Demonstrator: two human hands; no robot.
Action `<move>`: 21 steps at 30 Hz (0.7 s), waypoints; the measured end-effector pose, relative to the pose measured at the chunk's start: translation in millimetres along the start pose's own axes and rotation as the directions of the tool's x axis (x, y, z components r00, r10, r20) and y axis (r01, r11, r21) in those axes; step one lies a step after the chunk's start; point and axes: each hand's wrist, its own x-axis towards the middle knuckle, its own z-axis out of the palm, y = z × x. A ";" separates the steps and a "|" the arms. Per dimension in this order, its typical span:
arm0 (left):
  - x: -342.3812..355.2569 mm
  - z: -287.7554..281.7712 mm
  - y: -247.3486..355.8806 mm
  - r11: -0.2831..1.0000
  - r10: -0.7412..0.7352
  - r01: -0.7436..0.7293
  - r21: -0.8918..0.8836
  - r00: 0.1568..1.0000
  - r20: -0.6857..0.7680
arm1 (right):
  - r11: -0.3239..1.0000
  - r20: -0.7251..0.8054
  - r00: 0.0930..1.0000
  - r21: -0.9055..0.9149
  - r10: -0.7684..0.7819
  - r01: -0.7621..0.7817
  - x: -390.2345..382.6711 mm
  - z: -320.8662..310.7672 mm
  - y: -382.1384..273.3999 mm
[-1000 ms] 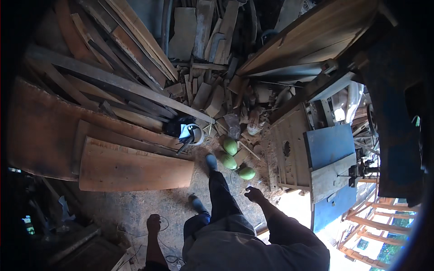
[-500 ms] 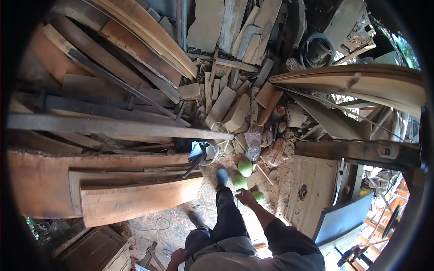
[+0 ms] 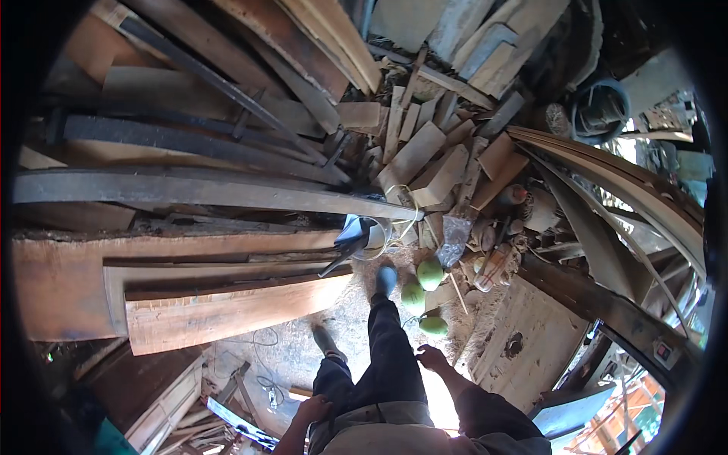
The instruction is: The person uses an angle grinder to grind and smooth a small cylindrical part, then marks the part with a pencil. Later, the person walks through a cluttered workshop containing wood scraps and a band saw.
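Note:
My right hand [image 3: 433,359] hangs beside my right leg with its fingers loosely bent and apart, and I see nothing in it. The green coconuts [image 3: 434,327] on the floor are nearest to it; two more lie just beyond, touching or close together. My left hand [image 3: 316,409] rests at my left thigh, its fingers lying loosely against the dark trousers. Nothing shows in that hand either. My feet are on the dusty floor in grey-blue boots [image 3: 387,280], the right one ahead of the left.
A bucket [image 3: 377,236] with dark tools stands ahead of my feet, beside the end of a long beam [image 3: 227,191]. Thick wooden slabs [image 3: 235,309] lie at the left. Wood offcuts [image 3: 413,152] are heaped ahead. A wide board [image 3: 523,334] lies right, and a cable [image 3: 265,379] trails behind my left foot.
My view has turned, shifting the coconuts, bucket and wood pile rightward. My right hand has drawn back from the coconuts, and its fingers look looser. My left hand stays at my thigh.

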 end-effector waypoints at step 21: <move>79.4 55.1 -17.5 0.970 -0.171 0.058 -0.237 0.855 -0.491 | 0.887 -0.487 0.742 -0.216 -0.461 0.409 141.4 -145.5 -203.6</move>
